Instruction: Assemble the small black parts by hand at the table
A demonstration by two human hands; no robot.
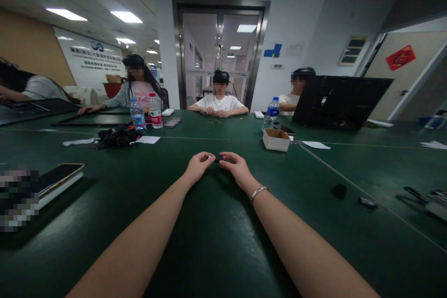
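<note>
Both my arms reach forward over a dark green table [216, 242]. My left hand [198, 165] and my right hand [234, 166] meet at the fingertips, each closed in a pinch on a small dark object [218, 158] held between them just above the tabletop. What the object is I cannot make out. A silver bracelet [258, 192] circles my right wrist.
A phone on a white box [59, 178] lies at the left, a small cardboard box [276, 139] ahead right, a pile of black parts [117, 136] ahead left, and water bottles [137, 113] beyond. Small dark pieces [338, 191] lie at the right. Several people sit across the table; an open laptop [335, 101] stands at the far right.
</note>
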